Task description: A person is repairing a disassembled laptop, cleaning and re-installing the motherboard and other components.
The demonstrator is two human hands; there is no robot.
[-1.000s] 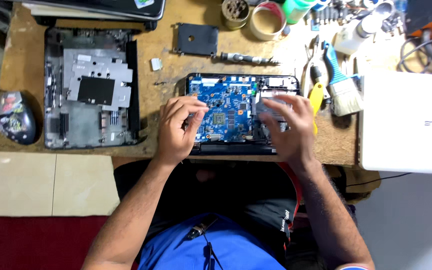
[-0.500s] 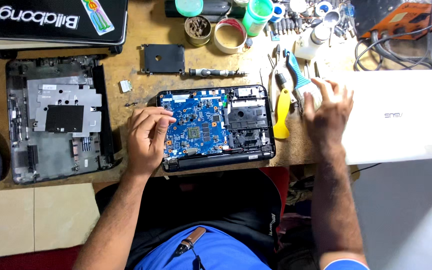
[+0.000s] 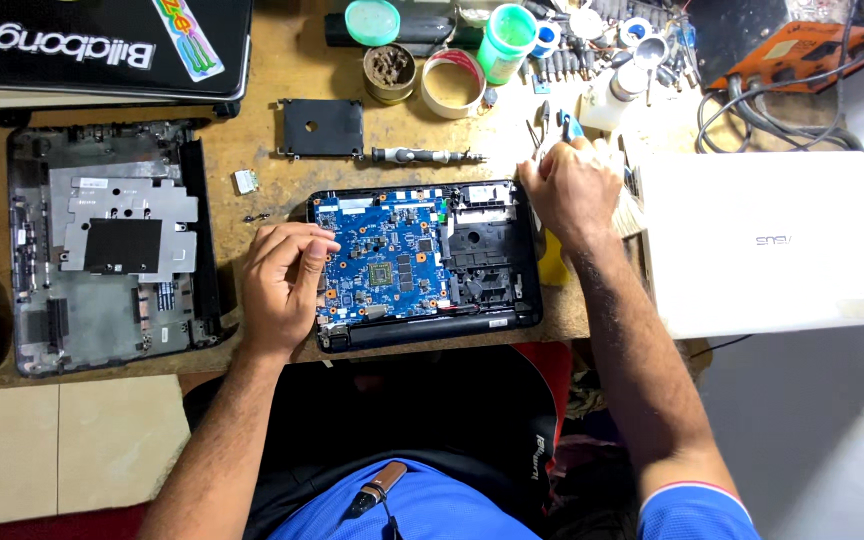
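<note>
Two hands flank one opened laptop.

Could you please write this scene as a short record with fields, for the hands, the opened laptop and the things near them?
Left hand: rests on the left edge of the opened laptop base, fingers curled, nothing clearly held.
Right hand: closed around a brush at the right of the base.
Board: blue circuit board exposed inside the base.
Left of the base: removed bottom cover, inner side up.
Above the base: black drive bracket, screwdriver, tape roll.
Right: closed white laptop.
Surface: wooden bench.
</note>
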